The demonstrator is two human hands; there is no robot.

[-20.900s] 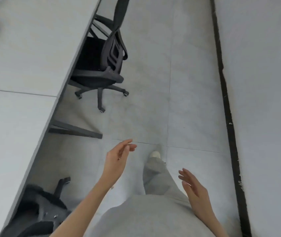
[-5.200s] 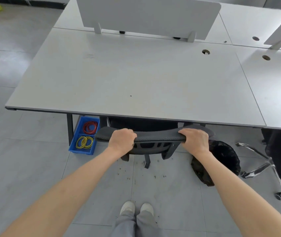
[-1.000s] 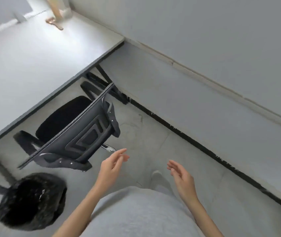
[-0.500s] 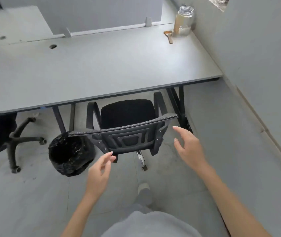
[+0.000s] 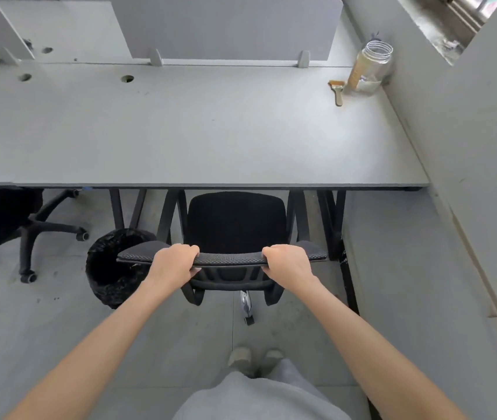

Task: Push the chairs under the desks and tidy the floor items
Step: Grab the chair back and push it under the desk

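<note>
A black office chair [image 5: 235,222] stands in front of the grey desk [image 5: 198,140], its seat just outside the desk's front edge, facing it. My left hand [image 5: 176,262] grips the top edge of the mesh backrest left of its middle. My right hand [image 5: 288,263] grips the same edge right of its middle. Both arms are stretched forward. The chair's base is mostly hidden under the seat; one chrome leg with a caster [image 5: 247,307] shows behind it.
A bin lined with a black bag [image 5: 111,268] stands on the floor left of the chair. Another black chair [image 5: 5,225] sits under the desk at the far left. A glass jar [image 5: 369,68] and a brush [image 5: 337,90] lie at the desk's back right. A wall [image 5: 468,147] runs along the right.
Both hands have reached forward and closed on the top of the chair's backrest. My view has swung to face the desk squarely.
</note>
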